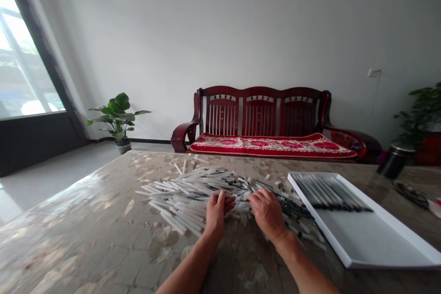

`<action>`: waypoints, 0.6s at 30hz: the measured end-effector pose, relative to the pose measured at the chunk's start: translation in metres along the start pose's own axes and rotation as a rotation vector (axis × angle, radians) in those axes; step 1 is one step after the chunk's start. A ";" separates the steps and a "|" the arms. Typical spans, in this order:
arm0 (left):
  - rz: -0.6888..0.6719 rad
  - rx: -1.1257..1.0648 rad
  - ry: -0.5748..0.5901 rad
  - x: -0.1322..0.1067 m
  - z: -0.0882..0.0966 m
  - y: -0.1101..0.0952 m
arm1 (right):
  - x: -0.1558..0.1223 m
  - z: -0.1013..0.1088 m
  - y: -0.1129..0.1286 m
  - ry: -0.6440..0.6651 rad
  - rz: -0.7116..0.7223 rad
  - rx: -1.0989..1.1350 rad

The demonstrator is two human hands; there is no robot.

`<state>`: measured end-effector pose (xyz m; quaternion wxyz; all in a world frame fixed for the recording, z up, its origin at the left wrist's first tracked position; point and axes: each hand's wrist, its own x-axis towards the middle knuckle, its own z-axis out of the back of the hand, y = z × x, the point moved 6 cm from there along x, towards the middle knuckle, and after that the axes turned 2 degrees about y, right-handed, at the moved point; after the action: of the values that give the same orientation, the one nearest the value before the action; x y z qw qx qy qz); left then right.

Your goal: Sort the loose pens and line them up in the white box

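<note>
A big heap of white pen barrels (188, 193) lies on the patterned table (86, 220), with thin dark refills (292, 211) spread beside it on the right. My left hand (216, 211) rests at the heap's near edge, fingers curled onto a few white barrels. My right hand (267, 211) lies palm down between the barrels and the dark refills, fingers bent into the pile; what they pinch is hidden.
A shallow white tray (365, 239) at the right holds a row of finished pens (327, 193). A dark canister (394, 161) and a black cord stand at the table's far right. Behind are a red-cushioned wooden bench (262, 133) and potted plants (117, 119).
</note>
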<state>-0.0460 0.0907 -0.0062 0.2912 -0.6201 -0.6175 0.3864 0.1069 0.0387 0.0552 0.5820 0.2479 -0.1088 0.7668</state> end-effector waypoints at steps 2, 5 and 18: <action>0.035 -0.064 -0.001 0.000 0.000 0.001 | 0.000 0.005 -0.002 -0.046 -0.037 0.035; 0.085 -0.129 0.005 -0.001 -0.003 0.002 | -0.002 0.006 -0.005 -0.090 -0.072 0.082; 0.135 -0.153 0.075 -0.006 -0.010 0.006 | -0.006 -0.006 -0.001 -0.106 -0.040 0.156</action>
<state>-0.0335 0.0856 -0.0053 0.2393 -0.6948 -0.5905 0.3336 0.1080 0.0366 0.0470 0.5697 0.3347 -0.0743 0.7469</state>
